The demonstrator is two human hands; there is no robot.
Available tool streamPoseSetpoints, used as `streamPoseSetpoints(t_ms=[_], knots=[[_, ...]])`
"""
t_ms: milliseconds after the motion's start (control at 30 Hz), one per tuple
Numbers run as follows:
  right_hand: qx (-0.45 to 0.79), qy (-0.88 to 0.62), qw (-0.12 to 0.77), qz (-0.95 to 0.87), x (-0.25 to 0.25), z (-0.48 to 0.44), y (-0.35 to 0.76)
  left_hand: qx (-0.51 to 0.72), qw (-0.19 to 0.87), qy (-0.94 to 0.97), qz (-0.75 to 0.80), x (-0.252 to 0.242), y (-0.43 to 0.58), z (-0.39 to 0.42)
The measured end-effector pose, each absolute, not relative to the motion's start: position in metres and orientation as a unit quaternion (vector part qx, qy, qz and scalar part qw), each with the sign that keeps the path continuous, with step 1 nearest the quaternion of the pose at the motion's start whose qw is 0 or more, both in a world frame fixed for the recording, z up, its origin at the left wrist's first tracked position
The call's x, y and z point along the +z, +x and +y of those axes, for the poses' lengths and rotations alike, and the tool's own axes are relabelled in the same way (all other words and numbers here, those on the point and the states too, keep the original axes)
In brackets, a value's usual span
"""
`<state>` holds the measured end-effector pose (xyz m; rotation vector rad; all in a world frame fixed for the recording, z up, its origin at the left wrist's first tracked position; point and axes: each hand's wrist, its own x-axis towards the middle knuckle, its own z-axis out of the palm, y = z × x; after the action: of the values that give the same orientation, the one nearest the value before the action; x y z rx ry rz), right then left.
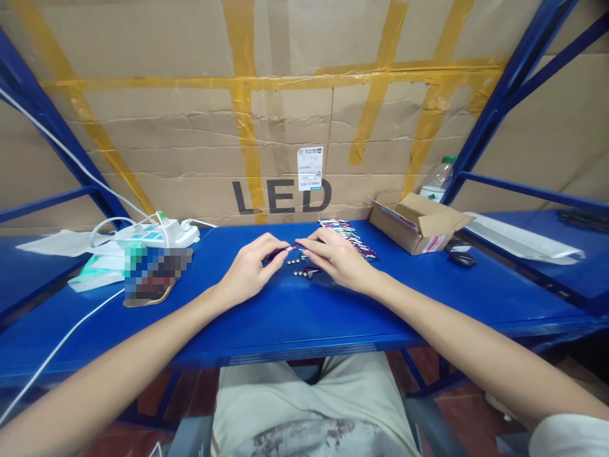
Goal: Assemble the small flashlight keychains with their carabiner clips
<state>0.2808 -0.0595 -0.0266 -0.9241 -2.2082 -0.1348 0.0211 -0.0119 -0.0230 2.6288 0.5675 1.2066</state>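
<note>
Over the blue tabletop, my left hand (251,266) and my right hand (340,257) meet fingertip to fingertip. Both pinch a thin dark reddish cord (272,255) with a small silvery piece (290,248) on it; the exact kind of piece is too small to tell. Just below the fingers lie several small round metal beads (298,273). Beside them is a short dark red loop of cord (313,270), partly under my right hand. Behind that hand, a row of multicoloured cords with shiny ends (354,238) is laid out, partly hidden by it.
On the left are a phone (155,279), a white power strip (178,235) with cables, and a green-white packet (102,263). An open cardboard box (413,225), a black mouse (461,259) and a bottle (438,181) stand right. A large carton (190,146) walls off the back.
</note>
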Motion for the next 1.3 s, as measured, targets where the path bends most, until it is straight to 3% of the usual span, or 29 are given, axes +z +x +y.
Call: streamPoseSetpoints(t_ms=[800, 1300], knots=[[0.004, -0.359, 0.421, -0.833, -0.024, -0.056, 0.285, 0.367, 0.069, 0.904, 0.206, -0.023, 0.014, 0.003], [0.052, -0.388, 0.390, -0.833, -0.023, -0.057, 0.286, 0.353, 0.062, 0.908, 0.218, -0.023, 0.012, 0.004]])
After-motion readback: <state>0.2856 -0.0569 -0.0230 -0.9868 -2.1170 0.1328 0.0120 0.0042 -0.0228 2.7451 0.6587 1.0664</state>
